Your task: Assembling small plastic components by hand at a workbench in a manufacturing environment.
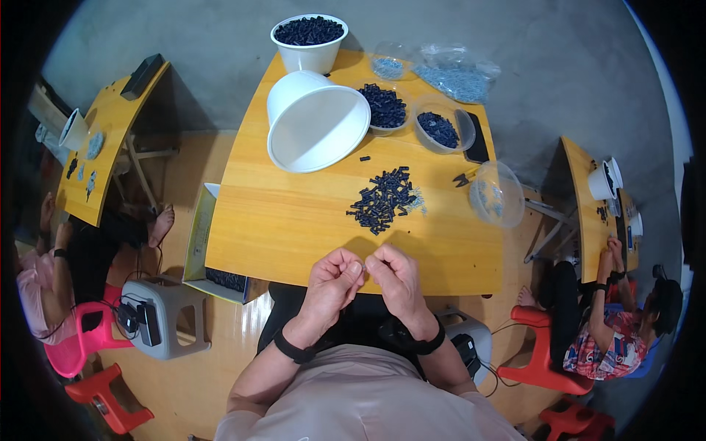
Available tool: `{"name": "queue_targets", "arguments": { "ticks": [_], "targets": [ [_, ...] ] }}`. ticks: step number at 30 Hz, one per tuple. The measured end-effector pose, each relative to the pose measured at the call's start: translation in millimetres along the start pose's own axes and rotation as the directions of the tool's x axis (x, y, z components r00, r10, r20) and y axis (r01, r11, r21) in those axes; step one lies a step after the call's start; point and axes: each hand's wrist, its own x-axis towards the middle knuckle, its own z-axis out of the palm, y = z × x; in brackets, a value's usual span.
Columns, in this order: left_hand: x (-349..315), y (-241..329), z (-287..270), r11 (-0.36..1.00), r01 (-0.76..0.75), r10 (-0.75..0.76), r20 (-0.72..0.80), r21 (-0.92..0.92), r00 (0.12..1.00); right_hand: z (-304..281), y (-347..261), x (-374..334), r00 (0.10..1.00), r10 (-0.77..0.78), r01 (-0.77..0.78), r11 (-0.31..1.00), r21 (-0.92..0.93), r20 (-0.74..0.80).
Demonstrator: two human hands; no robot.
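My left hand (pixel 334 281) and my right hand (pixel 397 279) meet at the near edge of the wooden table (pixel 287 235). Thumb and fingers of each are pinched, tip to tip; whatever is between them is too small or hidden to name. Just beyond lies a loose pile of small black cylindrical parts (pixel 377 204). Tiny pale blue-grey pieces (pixel 417 200) are scattered along the pile's right side. One black part (pixel 365 159) lies apart behind the pile.
A white tub (pixel 323 140) lies tipped over behind the pile; another white tub (pixel 307 59), upright, holds black parts. Clear bowls (pixel 471 136) of parts, a bag (pixel 460 77), black-handled cutters (pixel 465 178) and a phone (pixel 478 143) sit rightward. A box (pixel 193 242) stands left; people work at both sides.
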Motion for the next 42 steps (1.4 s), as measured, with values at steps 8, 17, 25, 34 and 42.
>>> {"name": "queue_targets", "arguments": {
  "ticks": [8, 17, 25, 34, 42],
  "targets": [
    [8.4, -4.0, -0.5, 0.984, -0.121, 0.125, -0.016, 0.134, 0.992, -4.9, 3.8, 7.4, 0.975, 0.205, -0.210, 0.977, 0.049, 0.091],
    [12.0, 3.9, -6.4, 0.997, -0.045, 0.047, -0.028, 0.061, 0.999, -2.3, 5.2, 12.2, 0.980, -0.179, 0.189, 0.974, -0.121, 0.088],
    [14.1, 4.4, -10.4, 0.999, 0.026, -0.025, -0.009, 0.046, 1.000, -2.8, 4.5, 17.2, 0.946, -0.316, 0.325, 0.925, -0.196, 0.074],
    [15.6, 6.1, -13.3, 0.997, 0.074, -0.075, 0.052, 0.021, 0.996, -1.8, 1.3, 18.5, 0.911, -0.410, 0.404, 0.870, -0.285, 0.040],
    [11.5, 1.3, -7.8, 0.999, -0.019, 0.019, 0.014, -0.027, 1.000, -2.6, -0.7, 12.6, 0.960, -0.277, 0.277, 0.934, -0.227, 0.033]
  ]
}}
